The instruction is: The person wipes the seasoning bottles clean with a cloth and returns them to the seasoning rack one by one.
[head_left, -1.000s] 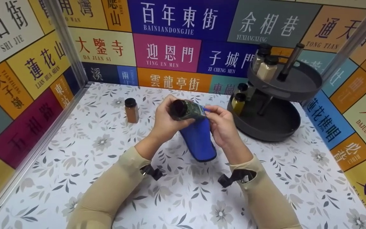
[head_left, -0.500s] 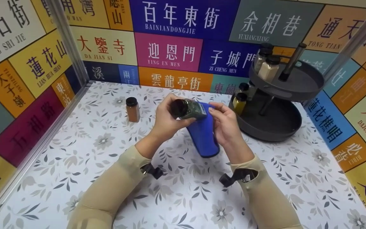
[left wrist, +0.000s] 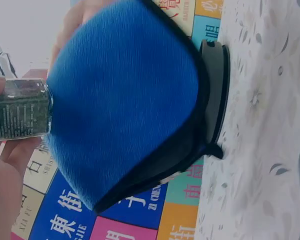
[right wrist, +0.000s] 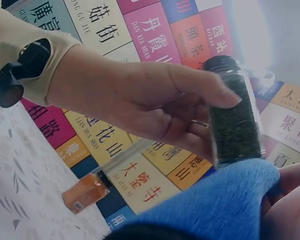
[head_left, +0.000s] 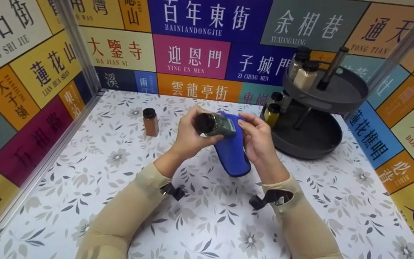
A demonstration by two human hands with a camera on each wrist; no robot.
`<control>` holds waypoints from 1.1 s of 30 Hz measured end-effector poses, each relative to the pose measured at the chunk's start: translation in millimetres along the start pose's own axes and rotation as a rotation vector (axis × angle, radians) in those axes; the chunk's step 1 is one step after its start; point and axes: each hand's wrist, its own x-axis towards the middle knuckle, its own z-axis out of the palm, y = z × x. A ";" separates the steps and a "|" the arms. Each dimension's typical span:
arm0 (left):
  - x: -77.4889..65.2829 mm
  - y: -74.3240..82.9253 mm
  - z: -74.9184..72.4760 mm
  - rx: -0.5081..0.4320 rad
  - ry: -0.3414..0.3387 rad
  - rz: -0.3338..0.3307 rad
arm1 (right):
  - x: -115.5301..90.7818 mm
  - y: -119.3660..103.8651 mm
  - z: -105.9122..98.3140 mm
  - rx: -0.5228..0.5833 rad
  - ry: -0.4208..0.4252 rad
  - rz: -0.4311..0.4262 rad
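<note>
While the left grip (head_left: 188, 135) clasps one green jar (head_left: 224, 126), right grip (head_left: 260, 136) pinching one blue cloth (head_left: 233, 158), one brown jar (head_left: 151, 125)

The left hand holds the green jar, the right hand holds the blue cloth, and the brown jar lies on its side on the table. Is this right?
The brown jar is not on its side but upright on the table, as the head view shows. The left hand holds the green jar, and the right hand the blue cloth.

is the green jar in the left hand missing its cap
No, a black cap sits on the end of the green jar that the left hand grips.
</note>
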 end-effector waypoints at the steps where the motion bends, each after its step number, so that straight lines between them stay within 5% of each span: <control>1: -0.8 -0.6 -0.3 -0.002 -0.008 0.002 | 0.5 1.4 1.3 0.003 0.003 0.005; 10: 2.6 -0.9 -3.1 0.015 0.019 0.032 | 1.6 -8.9 -3.2 -0.041 -0.100 0.059; 18: -2.0 -1.9 2.6 -0.099 -0.037 0.020 | 1.2 -5.1 -2.2 -0.019 0.008 -0.014; 27: -0.6 -4.0 0.8 -0.070 0.042 0.023 | -0.5 -5.8 -2.5 -0.047 -0.083 0.056; 33: -1.6 -3.0 0.0 -0.140 -0.055 0.040 | 0.9 -11.5 -6.0 -0.026 -0.020 0.016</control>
